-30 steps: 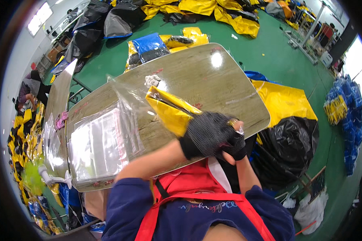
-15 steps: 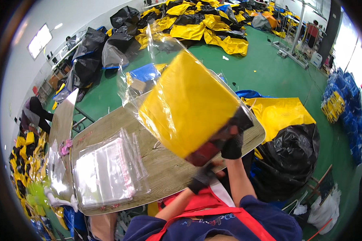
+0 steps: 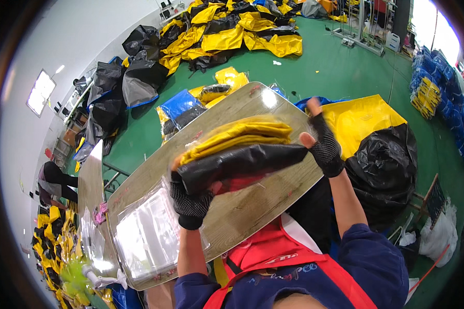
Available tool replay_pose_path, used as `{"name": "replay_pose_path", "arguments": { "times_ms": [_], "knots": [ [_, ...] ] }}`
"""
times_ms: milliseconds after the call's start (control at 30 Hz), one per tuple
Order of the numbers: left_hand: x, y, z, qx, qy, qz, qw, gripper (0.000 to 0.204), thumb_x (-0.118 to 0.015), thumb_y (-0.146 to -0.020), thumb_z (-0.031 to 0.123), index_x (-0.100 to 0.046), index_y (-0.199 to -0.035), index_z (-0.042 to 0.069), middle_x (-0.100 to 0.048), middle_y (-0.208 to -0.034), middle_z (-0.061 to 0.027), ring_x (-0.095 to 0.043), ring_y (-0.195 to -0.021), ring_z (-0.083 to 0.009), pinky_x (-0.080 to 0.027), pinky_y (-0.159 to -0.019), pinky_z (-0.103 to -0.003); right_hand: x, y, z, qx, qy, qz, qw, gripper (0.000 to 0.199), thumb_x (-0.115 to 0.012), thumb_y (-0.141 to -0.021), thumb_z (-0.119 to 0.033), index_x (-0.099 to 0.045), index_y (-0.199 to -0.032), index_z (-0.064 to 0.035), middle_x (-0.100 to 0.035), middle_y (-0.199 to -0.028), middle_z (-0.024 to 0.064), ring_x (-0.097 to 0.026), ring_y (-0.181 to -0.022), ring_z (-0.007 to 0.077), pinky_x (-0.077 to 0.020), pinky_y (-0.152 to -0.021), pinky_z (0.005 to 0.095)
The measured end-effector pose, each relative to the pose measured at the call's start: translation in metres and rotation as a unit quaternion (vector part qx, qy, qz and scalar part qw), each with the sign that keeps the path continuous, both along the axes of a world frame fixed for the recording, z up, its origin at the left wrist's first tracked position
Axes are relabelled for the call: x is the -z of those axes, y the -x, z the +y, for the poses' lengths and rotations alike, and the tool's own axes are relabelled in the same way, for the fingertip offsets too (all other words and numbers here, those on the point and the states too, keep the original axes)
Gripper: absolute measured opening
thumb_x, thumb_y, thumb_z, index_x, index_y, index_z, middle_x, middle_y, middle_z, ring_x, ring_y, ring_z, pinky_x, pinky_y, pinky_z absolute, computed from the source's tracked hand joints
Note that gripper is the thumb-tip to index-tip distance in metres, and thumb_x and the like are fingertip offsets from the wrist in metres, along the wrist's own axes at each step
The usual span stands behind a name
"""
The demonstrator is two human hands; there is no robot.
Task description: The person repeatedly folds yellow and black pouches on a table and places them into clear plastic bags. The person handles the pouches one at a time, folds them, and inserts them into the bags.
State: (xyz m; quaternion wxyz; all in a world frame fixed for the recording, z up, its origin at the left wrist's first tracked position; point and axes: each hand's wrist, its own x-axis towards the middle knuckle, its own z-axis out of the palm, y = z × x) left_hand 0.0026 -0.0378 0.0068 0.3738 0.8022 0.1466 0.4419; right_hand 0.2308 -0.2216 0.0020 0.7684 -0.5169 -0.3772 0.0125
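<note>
Above the wood-grain table, a thick folded yellow-and-black plastic sheet [image 3: 242,162] is held edge-on, yellow layers on top and black towards me. Some red shows beneath it. Blur hides whether clear film wraps it. My left hand [image 3: 191,201], in a black fingerless glove, grips its left end. At the other end, my right hand [image 3: 325,147], gloved alike, has thumb and index finger spread; the thumb is close to the sheet's corner, and I cannot tell if they touch. A stack of clear plastic bags [image 3: 148,234] lies on the table beside my left forearm.
The table [image 3: 258,211] angles away from me. Beyond its far edge lie packed yellow and blue bundles [image 3: 183,108]. A large yellow-and-black sheet [image 3: 379,149] is heaped at right. A small fan [image 3: 100,278] stands lower left. A person [image 3: 56,180] bends at far left.
The folded sheet has tilted from showing its broad yellow face to edge-on, lower over the table. My left hand has moved to its left end; my right hand has risen and opened.
</note>
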Motion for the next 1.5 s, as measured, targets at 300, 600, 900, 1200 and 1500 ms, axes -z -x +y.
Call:
{"name": "replay_pose_path", "arguments": {
  "times_ms": [300,600,900,1200,1500],
  "knots": [
    [0.003,-0.004,0.008,0.143,0.393,-0.152,0.896,0.049,-0.044,-0.096,0.037,-0.049,-0.127,0.000,-0.055,-0.121,-0.0108,-0.050,-0.114,-0.0191,-0.034,-0.101,-0.030,0.006,0.013,0.033,-0.060,0.099,0.141,0.983,0.030,-0.062,-0.090,-0.025,-0.070,-0.097,0.0031,-0.069,-0.085,0.0060,-0.059,-0.077,0.0086,-0.0471,-0.071,0.0225],
    [-0.049,0.015,0.035,-0.084,0.064,-0.127,0.986,0.048,-0.040,-0.100,0.035,-0.060,-0.115,-0.007,-0.062,-0.116,-0.0147,-0.056,-0.109,-0.0208,-0.039,-0.099,-0.033,-0.055,0.002,0.041,0.031,0.131,-0.313,0.940,0.022,-0.061,-0.089,-0.015,-0.067,-0.105,-0.0007,-0.070,-0.090,0.0079,-0.064,-0.080,0.0132,-0.0487,-0.076,0.0280],
    [-0.125,0.043,-0.017,-0.179,0.027,-0.184,0.966,0.043,-0.038,-0.101,0.035,-0.061,-0.090,0.000,-0.061,-0.090,-0.0066,-0.057,-0.086,-0.0172,-0.044,-0.084,-0.032,-0.143,0.035,0.000,-0.108,0.012,-0.134,0.985,0.025,-0.058,-0.093,-0.018,-0.069,-0.094,0.0037,-0.071,-0.089,0.0089,-0.065,-0.083,0.0153,-0.0509,-0.079,0.0275],
    [-0.094,0.070,-0.032,-0.075,0.245,-0.078,0.963,0.040,-0.040,-0.100,0.039,-0.051,-0.085,0.003,-0.058,-0.067,-0.0125,-0.063,-0.055,-0.0260,-0.051,-0.050,-0.032,-0.120,0.055,-0.010,-0.099,0.197,-0.114,0.969,0.041,-0.049,-0.097,-0.036,-0.062,-0.079,-0.0019,-0.059,-0.067,0.0034,-0.054,-0.068,0.0099,-0.0434,-0.065,0.0236],
    [0.025,0.009,0.101,0.027,0.458,0.008,0.888,0.039,-0.050,-0.094,0.043,-0.062,-0.100,0.006,-0.065,-0.083,-0.0087,-0.061,-0.068,-0.0172,-0.049,-0.062,-0.027,0.042,-0.027,0.121,-0.058,0.446,-0.133,0.883,0.047,-0.040,-0.093,-0.040,-0.063,-0.090,0.0005,-0.063,-0.094,0.0256,-0.059,-0.092,0.0425,-0.0462,-0.080,0.0456]
  ]
}}
